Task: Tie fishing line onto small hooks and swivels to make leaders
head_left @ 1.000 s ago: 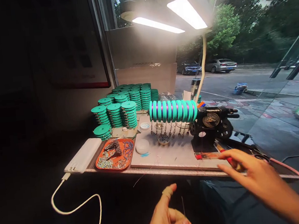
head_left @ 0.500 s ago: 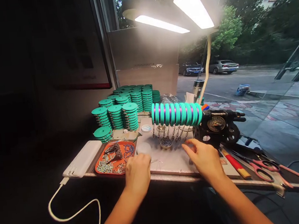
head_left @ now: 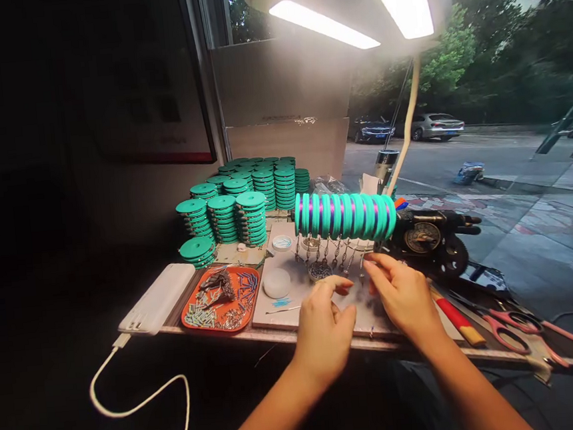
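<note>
My left hand (head_left: 324, 329) and my right hand (head_left: 404, 295) are close together over the white work mat (head_left: 299, 301), just below a row of green spools (head_left: 344, 215) mounted on a black winding machine (head_left: 429, 242). Small metal pendants (head_left: 330, 254) hang under the spools. The left hand's fingers are curled, thumb pointing toward the right hand. On the right hand the fingers are bent near the hanging pendants, as in a pinch; anything in them is too small to see. A small dish of dark beads (head_left: 317, 270) sits just beyond the left thumb.
An orange tray (head_left: 221, 301) of small tubes and metal bits lies at the left, beside a white power bank (head_left: 159, 306) with a cable. Stacks of green spools (head_left: 236, 209) stand behind. Pink scissors (head_left: 507, 326) and a red-handled tool (head_left: 456, 320) lie at the right. A lamp (head_left: 349, 9) hangs overhead.
My left hand has moved right from the white round lid toward the middle of the mat. My right hand has shifted slightly forward, up to the hanging pendants.
</note>
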`<control>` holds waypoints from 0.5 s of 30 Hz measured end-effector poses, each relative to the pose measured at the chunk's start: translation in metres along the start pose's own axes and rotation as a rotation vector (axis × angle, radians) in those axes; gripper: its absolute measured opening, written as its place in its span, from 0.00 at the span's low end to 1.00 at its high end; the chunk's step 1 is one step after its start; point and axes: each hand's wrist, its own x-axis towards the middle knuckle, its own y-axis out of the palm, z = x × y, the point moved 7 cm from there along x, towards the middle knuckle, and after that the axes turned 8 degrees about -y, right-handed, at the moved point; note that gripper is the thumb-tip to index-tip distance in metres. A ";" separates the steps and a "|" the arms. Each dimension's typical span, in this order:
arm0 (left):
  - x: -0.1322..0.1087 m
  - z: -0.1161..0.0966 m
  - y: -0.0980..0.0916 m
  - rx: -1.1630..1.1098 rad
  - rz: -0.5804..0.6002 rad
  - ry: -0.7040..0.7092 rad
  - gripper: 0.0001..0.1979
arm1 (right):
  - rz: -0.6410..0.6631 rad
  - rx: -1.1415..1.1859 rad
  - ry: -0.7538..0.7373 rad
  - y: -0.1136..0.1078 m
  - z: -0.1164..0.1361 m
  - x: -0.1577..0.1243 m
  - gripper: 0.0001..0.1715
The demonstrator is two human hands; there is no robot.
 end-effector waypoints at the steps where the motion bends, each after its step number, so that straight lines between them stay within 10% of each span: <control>1: 0.003 0.002 0.006 -0.041 0.000 -0.021 0.15 | 0.023 0.043 -0.006 0.002 0.001 0.000 0.22; 10: 0.014 0.020 0.032 -0.268 0.022 -0.101 0.16 | 0.125 0.363 0.022 0.011 0.013 -0.002 0.22; 15: 0.014 0.024 0.023 -0.266 -0.064 -0.077 0.13 | -0.041 0.254 0.034 -0.005 0.006 -0.006 0.18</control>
